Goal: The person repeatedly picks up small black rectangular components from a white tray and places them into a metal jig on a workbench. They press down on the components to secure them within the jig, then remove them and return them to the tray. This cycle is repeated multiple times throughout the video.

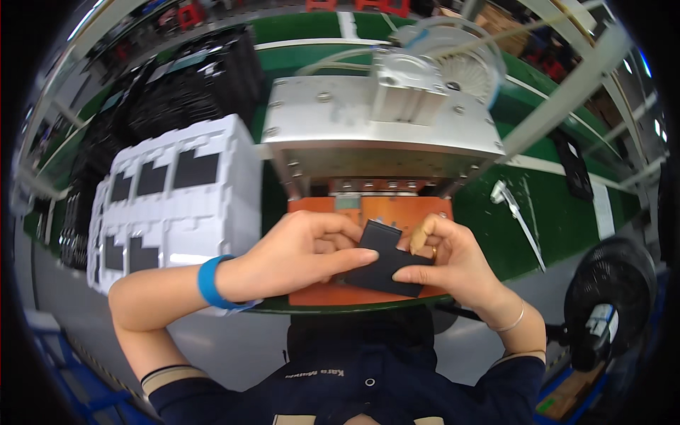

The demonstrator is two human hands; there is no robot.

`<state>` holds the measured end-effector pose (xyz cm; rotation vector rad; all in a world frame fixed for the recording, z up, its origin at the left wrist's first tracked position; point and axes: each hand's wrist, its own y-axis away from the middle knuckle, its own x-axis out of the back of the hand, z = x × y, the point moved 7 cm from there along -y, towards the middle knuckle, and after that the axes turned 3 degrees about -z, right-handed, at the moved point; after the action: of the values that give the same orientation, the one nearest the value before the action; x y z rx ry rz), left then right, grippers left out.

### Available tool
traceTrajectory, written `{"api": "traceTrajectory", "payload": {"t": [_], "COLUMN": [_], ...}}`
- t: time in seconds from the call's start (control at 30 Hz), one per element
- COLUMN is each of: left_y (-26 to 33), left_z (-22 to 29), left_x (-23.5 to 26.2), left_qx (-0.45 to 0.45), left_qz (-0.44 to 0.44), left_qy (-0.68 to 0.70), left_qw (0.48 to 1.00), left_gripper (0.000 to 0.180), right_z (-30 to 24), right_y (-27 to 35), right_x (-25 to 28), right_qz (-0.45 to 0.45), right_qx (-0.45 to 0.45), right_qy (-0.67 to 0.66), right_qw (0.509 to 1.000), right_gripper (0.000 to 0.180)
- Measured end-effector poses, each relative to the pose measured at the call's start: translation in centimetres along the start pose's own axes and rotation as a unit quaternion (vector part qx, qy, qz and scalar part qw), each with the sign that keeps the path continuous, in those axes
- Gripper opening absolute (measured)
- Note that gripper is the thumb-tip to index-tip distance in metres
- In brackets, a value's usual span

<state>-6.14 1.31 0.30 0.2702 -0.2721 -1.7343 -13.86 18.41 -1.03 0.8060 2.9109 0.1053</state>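
Observation:
Both hands hold a flat black L-shaped piece [388,265] over the front of an orange base plate [322,294]. My left hand [319,251], with a blue band on its wrist, grips the piece's left side, thumb on top. My right hand [446,258] pinches the right side between thumb and fingers; something yellowish covers one of its fingertips. Behind the hands stands a metal press-like fixture [333,131] with a silver block [407,92] on top. To the left, a stack of white trays [202,219] carries several similar black pieces [196,168].
Stacked black trays [191,88] fill the back left of the green table [489,248]. A caliper-like metal tool [519,223] and a dark flat device [572,166] lie on the right. A black fan [613,297] stands at the right edge, and a clear reel [467,67] sits behind the fixture.

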Motion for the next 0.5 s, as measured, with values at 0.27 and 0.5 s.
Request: {"api": "traceTrajectory", "payload": {"t": [0.27, 0.5], "left_y": [15.0, 20.7], "left_z": [0.7, -6.6], "left_x": [11.9, 15.6], "left_qx": [-0.087, 0.052], "left_qz": [0.374, 0.433], "left_qy": [-0.057, -0.085], "left_qw": [0.922, 0.896], "left_gripper": [0.024, 0.037], "right_z": [0.6, 3.0], "right_y": [-0.1, -1.0], "right_x": [0.6, 1.3], "right_qz": [0.090, 0.068], "right_qx": [0.081, 0.075], "right_qy": [-0.009, 0.081], "right_qw": [0.993, 0.992], "right_gripper": [0.031, 0.012]}}
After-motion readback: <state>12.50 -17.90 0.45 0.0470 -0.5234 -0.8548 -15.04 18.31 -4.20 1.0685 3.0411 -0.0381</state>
